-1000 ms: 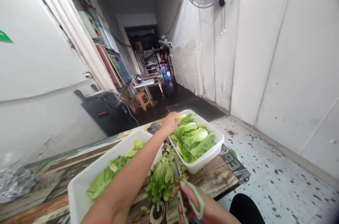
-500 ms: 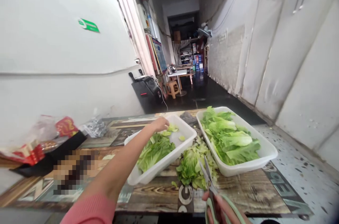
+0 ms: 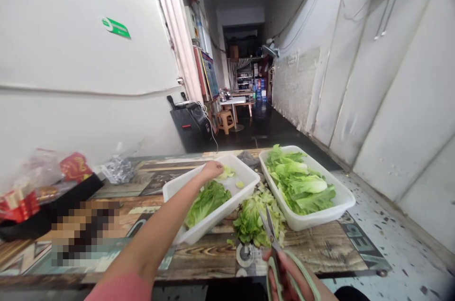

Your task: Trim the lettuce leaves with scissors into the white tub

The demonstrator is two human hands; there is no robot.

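Observation:
My left hand (image 3: 212,169) sits over the far part of a white plastic tray (image 3: 209,223), close to small pale lettuce pieces (image 3: 227,173), and I cannot see whether it holds one. Torn green lettuce leaves (image 3: 208,204) lie in that tray. My right hand (image 3: 284,272) grips green-handled scissors (image 3: 270,239) at the near table edge, blades pointing up and slightly open beside a loose heap of lettuce (image 3: 254,220). A second white tray (image 3: 309,221) to the right is piled with larger lettuce leaves (image 3: 298,182).
The trays stand on a wood-patterned tabletop (image 3: 199,258). Plastic bags (image 3: 39,173) and a black item (image 3: 53,211) lie at its left, beside a pixelated patch. Speckled floor (image 3: 391,239) lies to the right. A corridor runs ahead to a stool (image 3: 225,122) and small table.
The view has swung from tilted to nearly level. My left hand has moved from the gap between the trays to over the left tray, and pale pieces now lie there.

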